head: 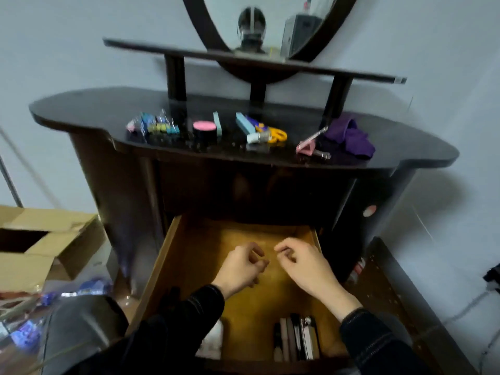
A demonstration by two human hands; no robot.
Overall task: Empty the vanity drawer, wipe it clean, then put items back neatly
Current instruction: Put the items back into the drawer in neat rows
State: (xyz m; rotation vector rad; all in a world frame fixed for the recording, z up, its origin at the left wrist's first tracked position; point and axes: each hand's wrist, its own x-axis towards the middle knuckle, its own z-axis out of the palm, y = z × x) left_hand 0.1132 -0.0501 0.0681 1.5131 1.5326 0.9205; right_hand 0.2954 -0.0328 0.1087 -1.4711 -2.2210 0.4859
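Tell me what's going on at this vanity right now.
A person has the vanity drawer pulled open, with both the left hand and right hand inside it, fingers curled, holding nothing I can see. Small items, including yellow scissors and a purple cloth, sit on the vanity top. A few slim items lie at the drawer's near end.
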